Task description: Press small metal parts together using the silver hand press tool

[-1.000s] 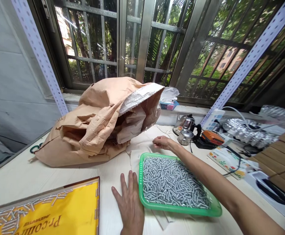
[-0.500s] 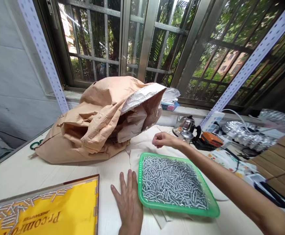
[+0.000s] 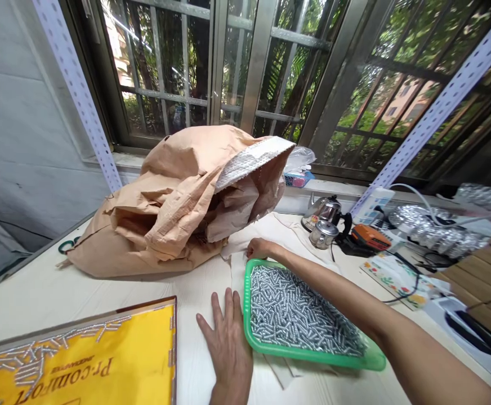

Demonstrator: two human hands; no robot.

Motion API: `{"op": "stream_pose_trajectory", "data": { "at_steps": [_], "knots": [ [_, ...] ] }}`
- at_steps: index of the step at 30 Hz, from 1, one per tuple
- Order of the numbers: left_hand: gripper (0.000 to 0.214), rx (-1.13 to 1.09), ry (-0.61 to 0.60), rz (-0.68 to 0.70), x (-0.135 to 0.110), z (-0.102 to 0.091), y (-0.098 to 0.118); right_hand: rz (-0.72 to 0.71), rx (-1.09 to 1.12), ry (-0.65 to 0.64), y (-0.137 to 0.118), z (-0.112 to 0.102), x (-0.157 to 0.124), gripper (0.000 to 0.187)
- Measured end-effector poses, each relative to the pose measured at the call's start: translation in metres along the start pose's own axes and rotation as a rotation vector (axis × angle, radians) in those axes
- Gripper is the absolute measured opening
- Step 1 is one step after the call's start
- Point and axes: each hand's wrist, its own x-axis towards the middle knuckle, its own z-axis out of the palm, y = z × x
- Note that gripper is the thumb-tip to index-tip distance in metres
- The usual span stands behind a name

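Note:
A green plastic tray point(image 3: 313, 357) heaped with small silver metal pieces point(image 3: 296, 309) lies on the white table. My left hand point(image 3: 228, 337) rests flat and open on the table, touching the tray's left edge. My right hand point(image 3: 259, 248) reaches over the tray to its far left corner, fingers curled down onto the cream cloth point(image 3: 279, 233) there; what they pinch is hidden. A big crumpled brown paper sack point(image 3: 173, 208) lies just behind.
A yellow board point(image 3: 85, 365) edged with silver pieces lies at the front left. A metal kettle point(image 3: 324, 214), an orange device point(image 3: 366, 237), cables and foil items point(image 3: 431, 228) crowd the right. Green scissors point(image 3: 66, 244) lie at the left edge, and a barred window stands behind.
My right hand has come down and left from above the tray's far edge to its far left corner. The left hand stays flat beside the tray.

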Motion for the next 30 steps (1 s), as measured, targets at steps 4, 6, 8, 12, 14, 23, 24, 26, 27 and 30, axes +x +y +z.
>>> {"op": "stream_pose_trajectory", "data": {
  "at_steps": [4, 6, 8, 12, 14, 23, 24, 26, 27, 30],
  "knots": [
    [0.056, 0.012, 0.035, 0.003, 0.000, 0.005, 0.001, -0.005, -0.003, 0.011, -0.002, -0.002, -0.005, 0.033],
    [0.058, 0.020, 0.058, 0.001, -0.001, 0.009, 0.002, -0.010, -0.012, -0.010, -0.004, -0.002, -0.005, 0.041],
    [0.059, 0.022, 0.067, -0.002, -0.002, 0.011, 0.002, -0.020, -0.023, -0.037, -0.007, -0.002, -0.004, 0.041],
    [0.057, -0.002, 0.059, -0.007, -0.002, 0.009, 0.003, -0.042, -0.029, -0.088, -0.017, -0.001, 0.001, 0.026],
    [0.055, -0.035, 0.046, 0.004, -0.002, 0.007, 0.004, -0.050, -0.029, -0.100, -0.022, 0.000, 0.002, 0.020],
    [0.047, -0.114, -0.024, 0.040, 0.001, -0.005, 0.000, -0.004, 0.152, 0.064, -0.022, -0.028, -0.016, 0.022],
    [0.046, -0.124, -0.027, 0.044, 0.001, -0.007, -0.001, -0.011, 0.182, 0.103, -0.018, -0.038, -0.024, 0.026],
    [0.045, -0.142, -0.016, 0.053, 0.001, -0.010, -0.002, -0.037, 0.230, 0.160, -0.007, -0.057, -0.046, 0.028],
    [0.045, -0.153, -0.004, 0.053, 0.001, -0.011, -0.003, -0.058, 0.247, 0.155, 0.001, -0.065, -0.060, 0.028],
    [0.045, -0.239, 0.034, 0.043, 0.004, -0.012, -0.004, -0.156, 0.288, -0.062, 0.028, -0.076, -0.104, 0.024]
  ]
}}
